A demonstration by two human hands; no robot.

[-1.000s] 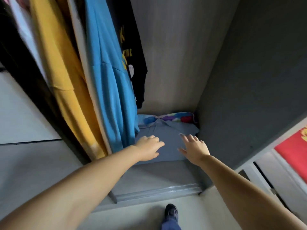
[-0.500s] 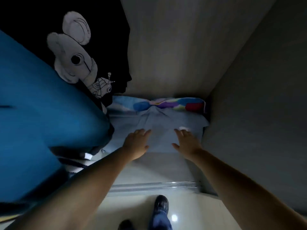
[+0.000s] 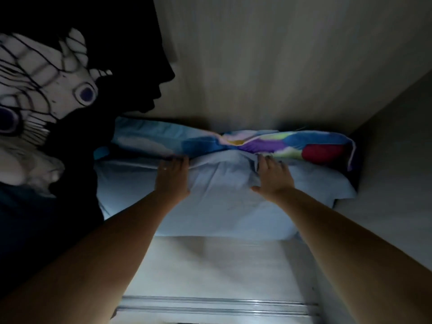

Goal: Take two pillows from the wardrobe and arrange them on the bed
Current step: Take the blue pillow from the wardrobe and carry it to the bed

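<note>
Wardrobe: as it is the container here, its floor [image 3: 210,265] carries both pillows at the back, and a black printed shirt [image 3: 58,90] hangs down at the left over their ends; a door track [image 3: 210,305] runs along the front edge.
Blue pillow: [image 3: 222,213] lies flat nearest the opening, its right end close to the side wall, its left end hidden under the shirt.
Patterned pillow: [image 3: 292,146] sits behind the blue one, against the back wall, touching it along the far edge.
Handling: both look soft, light and bulky; I judge they will sag and fold if lifted by a pinch of cover, so a hold under the body or at both ends would carry better. The cloth is not slippery or fragile, though it may drag on the shirt.
Left hand: [image 3: 173,176] lies palm down on the blue pillow's far edge, fingers extended to the seam between the pillows, not clearly closed on anything.
Right hand: [image 3: 272,177] presses the same edge, fingers curled into bunched blue cover.
Stage: first pillow being taken; none out yet.
</note>
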